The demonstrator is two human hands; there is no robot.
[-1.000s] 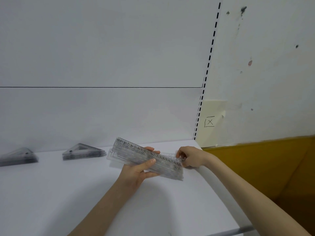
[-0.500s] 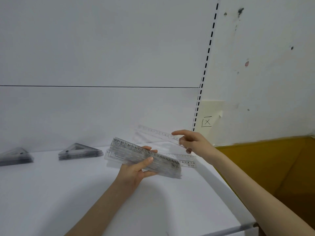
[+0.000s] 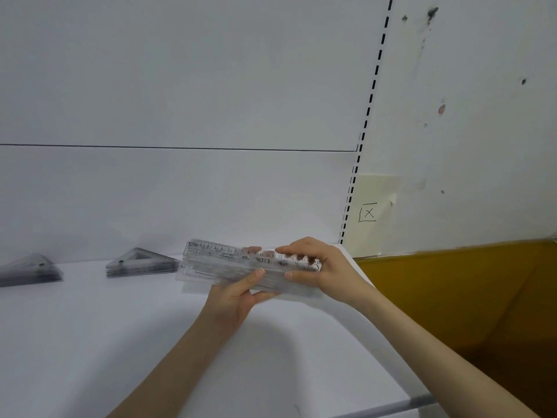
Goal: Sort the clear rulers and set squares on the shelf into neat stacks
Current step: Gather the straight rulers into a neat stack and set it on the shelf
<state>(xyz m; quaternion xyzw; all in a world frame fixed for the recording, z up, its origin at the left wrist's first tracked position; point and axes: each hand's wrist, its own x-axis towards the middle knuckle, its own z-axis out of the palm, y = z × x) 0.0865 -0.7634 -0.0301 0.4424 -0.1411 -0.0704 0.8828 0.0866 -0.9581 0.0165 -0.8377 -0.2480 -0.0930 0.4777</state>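
A bundle of clear rulers point(image 3: 223, 263) hangs just above the white shelf point(image 3: 90, 342), lying roughly level. My left hand point(image 3: 238, 294) grips it from below near the middle, thumb on the near face. At the bundle's right end my right hand point(image 3: 322, 267) grips it, fingers over the top and thumb in front. Two stacks of clear set squares rest on the shelf at the back: one stack point(image 3: 141, 263) left of the bundle, another stack point(image 3: 30, 271) at the far left edge.
The white back panel rises behind the shelf. A slotted upright point(image 3: 361, 140) marks the shelf's right end, with a pale label point(image 3: 369, 212) marked X beside it. A yellow-brown surface point(image 3: 452, 297) lies right of the shelf. The shelf's front edge point(image 3: 391, 408) runs bottom right.
My right hand lifted a single ruler from the shelf's right end, carried it left and laid it on the bundle, which it now grips. The bundle turned more level.
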